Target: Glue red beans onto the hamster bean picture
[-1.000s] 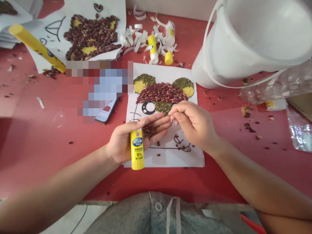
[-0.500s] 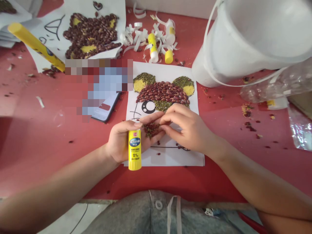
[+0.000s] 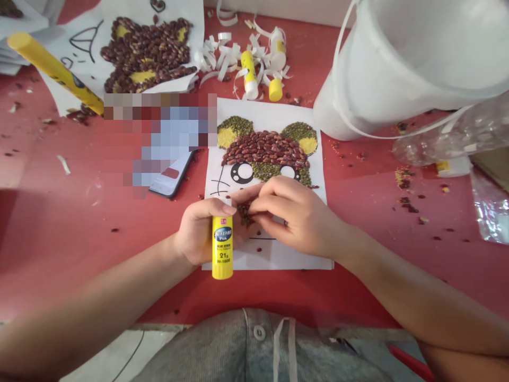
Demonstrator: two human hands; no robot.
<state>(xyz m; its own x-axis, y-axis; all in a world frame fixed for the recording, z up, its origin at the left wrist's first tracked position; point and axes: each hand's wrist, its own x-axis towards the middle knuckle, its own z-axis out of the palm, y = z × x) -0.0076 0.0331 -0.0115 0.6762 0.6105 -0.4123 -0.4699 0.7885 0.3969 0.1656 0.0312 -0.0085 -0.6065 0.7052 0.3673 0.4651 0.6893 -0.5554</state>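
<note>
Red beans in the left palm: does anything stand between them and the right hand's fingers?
Nothing visible does. The right hand's fingers are already at the red beans in the left hand. The glue stick held in that hand lies to the near side of the beans, not between.

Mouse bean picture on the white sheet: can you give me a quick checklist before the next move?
1. Left hand gripping the yellow cylindrical glue stick: ok.
2. Dark red beans gathered between the left hand and right hand: ok.
3. White paper sheet lying flat on the red tabletop: ok.
4. Sheet area under the hands free of misplaced beans: cannot tell, hidden.
5. Tabletop free of loose beans: not ok, scattered to the right of the sheet.
</note>
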